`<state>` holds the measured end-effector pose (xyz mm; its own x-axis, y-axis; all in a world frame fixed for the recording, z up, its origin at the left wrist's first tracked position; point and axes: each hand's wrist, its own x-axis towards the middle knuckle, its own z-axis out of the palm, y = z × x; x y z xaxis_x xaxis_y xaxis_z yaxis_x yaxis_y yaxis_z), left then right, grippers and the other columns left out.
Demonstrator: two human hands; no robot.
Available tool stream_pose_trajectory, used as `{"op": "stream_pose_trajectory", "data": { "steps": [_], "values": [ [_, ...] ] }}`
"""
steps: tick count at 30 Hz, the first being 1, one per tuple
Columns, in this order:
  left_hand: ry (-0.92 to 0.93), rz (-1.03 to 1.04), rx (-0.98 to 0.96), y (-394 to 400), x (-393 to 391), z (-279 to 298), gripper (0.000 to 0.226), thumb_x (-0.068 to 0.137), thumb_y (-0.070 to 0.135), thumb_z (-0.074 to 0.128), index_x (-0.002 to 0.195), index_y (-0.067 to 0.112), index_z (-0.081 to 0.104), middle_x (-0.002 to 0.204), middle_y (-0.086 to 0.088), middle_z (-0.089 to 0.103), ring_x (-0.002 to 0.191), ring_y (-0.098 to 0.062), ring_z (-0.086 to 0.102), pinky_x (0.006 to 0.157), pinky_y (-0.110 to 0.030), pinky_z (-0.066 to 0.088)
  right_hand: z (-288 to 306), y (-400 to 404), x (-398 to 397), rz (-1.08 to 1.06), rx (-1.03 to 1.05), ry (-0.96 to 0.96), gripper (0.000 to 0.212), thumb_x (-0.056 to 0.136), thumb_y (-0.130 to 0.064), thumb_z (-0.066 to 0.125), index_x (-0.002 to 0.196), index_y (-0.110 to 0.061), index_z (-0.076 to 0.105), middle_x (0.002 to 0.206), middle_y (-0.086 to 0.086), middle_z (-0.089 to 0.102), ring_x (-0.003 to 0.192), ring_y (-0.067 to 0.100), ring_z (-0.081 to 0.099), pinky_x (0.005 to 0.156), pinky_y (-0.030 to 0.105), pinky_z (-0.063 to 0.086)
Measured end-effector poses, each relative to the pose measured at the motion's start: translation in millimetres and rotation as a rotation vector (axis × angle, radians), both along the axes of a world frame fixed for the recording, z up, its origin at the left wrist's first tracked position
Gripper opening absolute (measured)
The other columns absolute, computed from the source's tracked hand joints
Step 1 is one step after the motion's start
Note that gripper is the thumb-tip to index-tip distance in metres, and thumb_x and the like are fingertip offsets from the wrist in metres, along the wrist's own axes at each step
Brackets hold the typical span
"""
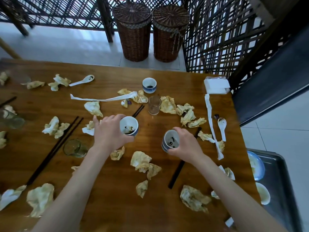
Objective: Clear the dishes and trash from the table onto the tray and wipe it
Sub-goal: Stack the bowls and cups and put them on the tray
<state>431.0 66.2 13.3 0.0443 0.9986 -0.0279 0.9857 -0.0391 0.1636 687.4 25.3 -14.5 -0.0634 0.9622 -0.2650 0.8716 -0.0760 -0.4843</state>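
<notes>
My left hand (pixel 108 133) grips a small white-and-blue cup (pixel 129 125) with dark dregs, tilted toward me above the wooden table (pixel 117 206). My right hand (pixel 185 144) holds a second cup of the same kind (pixel 170 140). A third such cup (pixel 149 84) stands upright farther back. A clear glass (pixel 154 105) stands behind the cups, another glass (pixel 74 148) sits at the left. Several crumpled stained napkins (pixel 142 160) lie all over the table. White spoons (pixel 222 127) (pixel 82 80) and dark chopsticks (pixel 55 148) lie about. The dark metal tray (pixel 280 190) is at the lower right, with a plate (pixel 256 164) and a bowl (pixel 263 193) on it.
Two wicker baskets (pixel 133 30) stand on the floor beyond the table, in front of a dark lattice screen (pixel 225 39). A pack of white napkins (pixel 216 85) rests at the table's far right corner. More glasses (pixel 13 120) lie at the left edge.
</notes>
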Motion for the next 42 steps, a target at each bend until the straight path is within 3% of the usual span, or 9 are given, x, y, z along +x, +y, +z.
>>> {"op": "stream_pose_trajectory", "data": {
  "steps": [11, 21, 27, 35, 42],
  "values": [
    [-0.02, -0.012, 0.013, 25, 24, -3, 0.08, 0.058, 0.063, 0.071, 0.127, 0.026, 0.051, 0.124, 0.002, 0.059, 0.12, -0.021, 0.049, 0.109, -0.059, 0.013, -6, -1, 4, 0.021, -0.05, 0.075, 0.101, 0.057, -0.032, 0.087, 0.139, -0.029, 0.027, 0.129, -0.002, 0.046, 0.116, 0.019, 0.048, 0.092, 0.034, 0.046],
    [-0.029, -0.045, 0.055, 82, 26, -5, 0.082, 0.059, 0.065, 0.07, 0.128, 0.026, 0.05, 0.127, -0.002, 0.058, 0.121, -0.024, 0.049, 0.11, -0.059, 0.007, -13, -5, 4, -0.021, -0.011, 0.127, 0.104, 0.06, -0.037, 0.085, 0.143, -0.032, 0.021, 0.132, -0.005, 0.043, 0.117, 0.015, 0.047, 0.091, 0.029, 0.045],
    [-0.077, -0.077, 0.082, 115, 30, -8, 0.077, 0.058, 0.065, 0.071, 0.123, 0.026, 0.052, 0.122, 0.0, 0.06, 0.119, -0.022, 0.049, 0.11, -0.059, 0.005, -20, -7, 0, -0.041, -0.015, 0.11, 0.109, 0.06, -0.028, 0.086, 0.143, -0.039, 0.016, 0.133, -0.005, 0.041, 0.119, 0.015, 0.048, 0.091, 0.03, 0.047],
    [-0.065, -0.13, 0.065, 136, 34, -12, 0.08, 0.06, 0.067, 0.071, 0.126, 0.027, 0.051, 0.125, 0.001, 0.059, 0.121, -0.022, 0.048, 0.109, -0.06, 0.006, -25, -9, 0, -0.049, 0.083, 0.101, 0.088, 0.064, -0.026, 0.082, 0.137, -0.028, 0.032, 0.121, -0.001, 0.05, 0.108, 0.015, 0.053, 0.082, 0.019, 0.046],
    [-0.072, -0.151, 0.075, 151, 28, -11, 0.079, 0.06, 0.065, 0.072, 0.125, 0.026, 0.052, 0.124, 0.0, 0.059, 0.121, -0.021, 0.049, 0.109, -0.06, 0.006, -14, 25, -2, -0.124, 0.138, 0.137, 0.085, 0.062, -0.029, 0.083, 0.131, -0.03, 0.035, 0.116, -0.003, 0.052, 0.103, 0.013, 0.052, 0.078, 0.022, 0.047]
  ]
}}
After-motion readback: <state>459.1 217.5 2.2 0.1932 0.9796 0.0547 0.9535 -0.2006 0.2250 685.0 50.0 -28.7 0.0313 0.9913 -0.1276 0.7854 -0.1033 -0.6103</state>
